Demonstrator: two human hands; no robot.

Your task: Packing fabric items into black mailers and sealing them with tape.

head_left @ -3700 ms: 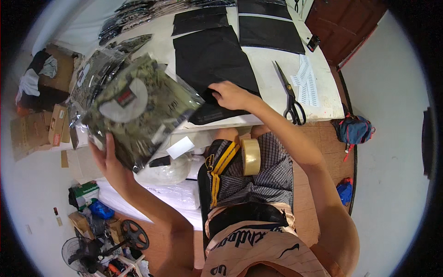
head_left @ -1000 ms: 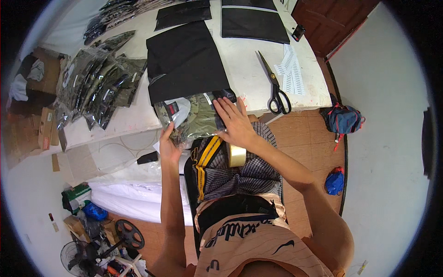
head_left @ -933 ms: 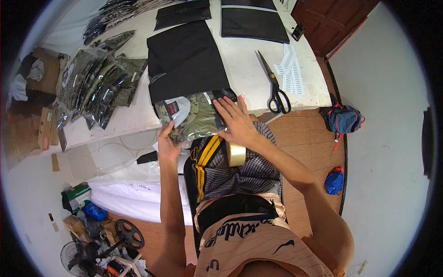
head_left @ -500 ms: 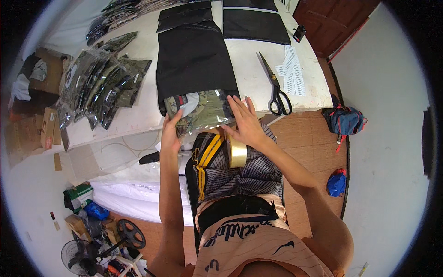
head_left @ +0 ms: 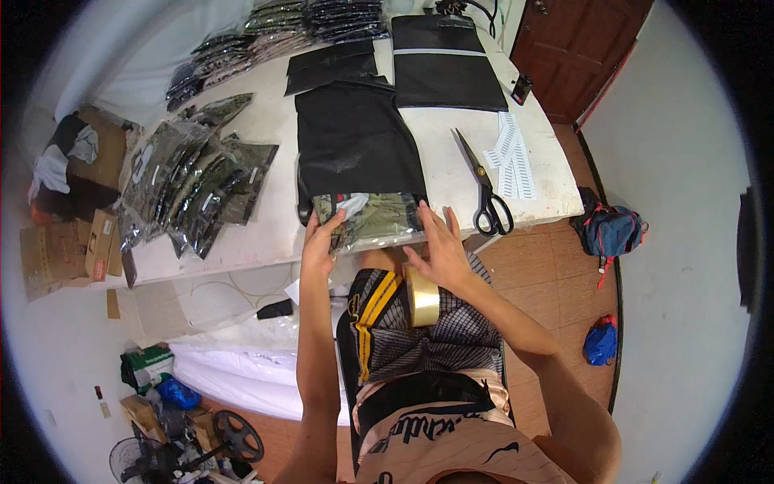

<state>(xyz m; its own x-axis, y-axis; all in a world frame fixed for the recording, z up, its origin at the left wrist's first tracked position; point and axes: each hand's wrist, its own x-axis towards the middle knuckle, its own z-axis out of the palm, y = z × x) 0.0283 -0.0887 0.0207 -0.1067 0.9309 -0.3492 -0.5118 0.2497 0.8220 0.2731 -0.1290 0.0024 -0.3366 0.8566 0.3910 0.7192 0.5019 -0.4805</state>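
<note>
A clear packet holding a folded olive garment (head_left: 372,219) sticks halfway out of the open end of a black mailer bag (head_left: 355,141) at the table's near edge. My left hand (head_left: 321,242) grips the packet's left corner. On its right end rests my right hand (head_left: 439,250), fingers spread and pressing against the packet. A roll of tan tape (head_left: 422,295) lies on my lap just below the right hand.
Black scissors (head_left: 484,189) and white label strips (head_left: 511,155) lie right of the bag. Several clear garment packets (head_left: 189,181) are piled on the left of the white table (head_left: 266,230). More black mailers (head_left: 446,60) sit farther back. A backpack (head_left: 611,231) stands on the floor.
The garment packet came from the left pile, held up in my left hand, down to the mailer's mouth. Over the last second it has slid deeper into the black bag.
</note>
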